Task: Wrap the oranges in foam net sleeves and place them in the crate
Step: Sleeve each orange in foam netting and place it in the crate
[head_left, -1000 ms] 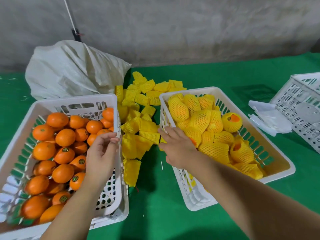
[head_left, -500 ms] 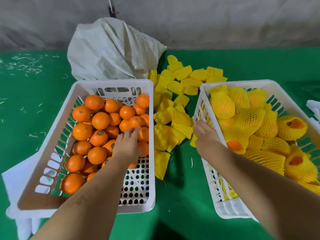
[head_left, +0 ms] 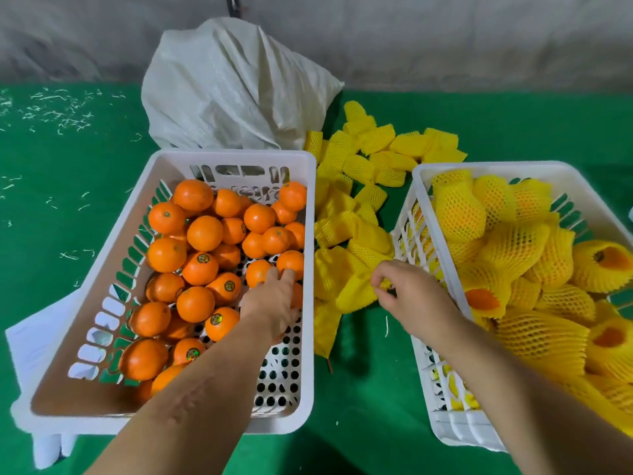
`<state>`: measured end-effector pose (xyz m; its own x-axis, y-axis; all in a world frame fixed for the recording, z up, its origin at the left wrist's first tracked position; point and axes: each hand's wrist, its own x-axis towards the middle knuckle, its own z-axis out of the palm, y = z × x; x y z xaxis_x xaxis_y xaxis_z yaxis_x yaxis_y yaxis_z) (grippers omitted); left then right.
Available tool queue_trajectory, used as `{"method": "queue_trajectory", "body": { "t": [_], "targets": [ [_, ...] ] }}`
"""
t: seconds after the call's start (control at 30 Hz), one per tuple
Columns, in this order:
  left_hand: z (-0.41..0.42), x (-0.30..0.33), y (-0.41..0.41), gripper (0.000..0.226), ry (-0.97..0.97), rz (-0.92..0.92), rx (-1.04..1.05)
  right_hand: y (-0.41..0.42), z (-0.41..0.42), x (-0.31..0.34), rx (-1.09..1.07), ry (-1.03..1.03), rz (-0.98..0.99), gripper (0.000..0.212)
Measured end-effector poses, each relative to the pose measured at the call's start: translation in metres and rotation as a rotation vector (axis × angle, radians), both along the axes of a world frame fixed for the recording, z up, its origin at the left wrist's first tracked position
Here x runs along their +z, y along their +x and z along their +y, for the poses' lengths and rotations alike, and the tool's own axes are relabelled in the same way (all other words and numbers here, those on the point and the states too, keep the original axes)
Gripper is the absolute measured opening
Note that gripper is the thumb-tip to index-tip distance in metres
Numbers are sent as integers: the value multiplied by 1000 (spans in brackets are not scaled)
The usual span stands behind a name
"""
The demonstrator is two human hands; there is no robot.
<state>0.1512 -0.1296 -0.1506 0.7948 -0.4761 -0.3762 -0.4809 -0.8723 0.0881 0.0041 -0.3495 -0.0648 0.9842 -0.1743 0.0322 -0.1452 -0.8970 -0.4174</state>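
Green table [head_left: 359, 423] — white sack [head_left: 236, 90] behind crates

Even, soft light from overhead, fairly bright; no hard glare. Soft shadows fall on the green table [head_left: 370, 389] under the forearms, esp. near its front edge. Small sheen spots on the oranges [head_left: 205, 233]. Wide-angle bend: crate rims bow outward twd the frame edges. Grey wall [head_left: 445, 39] at the back looks smeared, slightly blurred; centre reasonably sharp.
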Motion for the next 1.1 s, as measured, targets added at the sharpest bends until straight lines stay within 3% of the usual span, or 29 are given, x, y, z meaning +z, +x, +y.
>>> {"method": "queue_trajectory", "body": {
  "t": [0.1,0.2,0.23,0.3,0.4,0.47,0.53,0.6,0.7,0.83,1.0,1.1],
  "targets": [
    [0,12,-2,59,15,29,53,-30,5,9,8,53,-96,36],
    [6,30,2,70,-64,91,231,-47,2,15,37,15,-141,57],
    [10,39,4,71,-172,116,298,-50,1,15,33,-1,-153,52],
    [16,57,5,67,-577,169,460,-53,1,13,43,-14,-178,29],
    [12,94,-13,64,-1095,110,609,-47,-2,12,-24,157,-196,14],
    [0,113,-41,58,-1278,125,608,-43,-6,10,-112,284,-225,21],
    [-14,124,-75,54,-1401,288,535,-43,-7,9,-144,323,-248,28],
    [-25,125,-99,50,-1413,448,427,-43,-5,12,-145,388,-246,36],
    [-30,124,-109,51,-1276,558,188,-47,-2,21,-142,545,-264,42],
    [-21,128,-100,52,-1195,755,138,-53,1,28,-131,672,-293,47],
    [-26,127,-114,46,-1145,839,66,-56,-3,25,-164,680,-223,66],
    [-27,127,-118,48,-1118,828,36,-54,-5,21,-120,655,-224,57]
  ]
}}
